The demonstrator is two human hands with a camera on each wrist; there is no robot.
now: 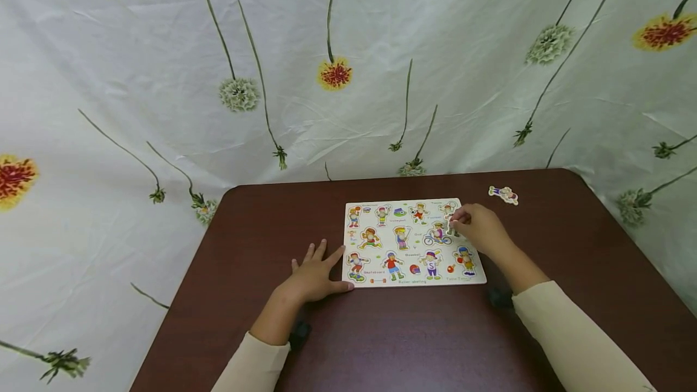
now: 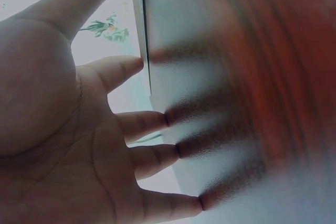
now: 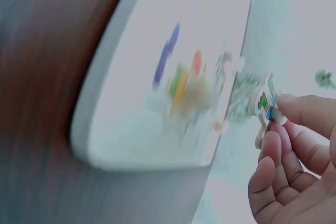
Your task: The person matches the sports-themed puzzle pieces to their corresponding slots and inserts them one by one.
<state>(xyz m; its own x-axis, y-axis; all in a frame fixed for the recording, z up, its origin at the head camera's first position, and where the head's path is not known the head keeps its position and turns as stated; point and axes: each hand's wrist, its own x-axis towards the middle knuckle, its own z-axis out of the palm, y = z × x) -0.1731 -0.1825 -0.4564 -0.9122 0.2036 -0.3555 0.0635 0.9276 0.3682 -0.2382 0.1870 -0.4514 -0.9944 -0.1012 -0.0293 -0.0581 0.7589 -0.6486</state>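
A white puzzle board (image 1: 381,259) printed with children playing sports lies flat on the table. My right hand (image 1: 479,228) is over the board's right part and pinches a small figure-shaped puzzle piece (image 1: 452,226) between thumb and fingers. In the right wrist view the puzzle piece (image 3: 266,100) is seen nearly edge-on, with green and blue print. My left hand (image 1: 314,278) is spread at the board's left edge, thumb and index finger touching it. From the left wrist view, the other fingertips of the left hand (image 2: 63,108) rest on the tabletop.
Another puzzle piece (image 1: 503,195) lies apart on the dark brown table (image 1: 414,337), beyond the board's upper right corner. Behind the table's far edge hangs a pale cloth (image 1: 370,126) with printed flowers.
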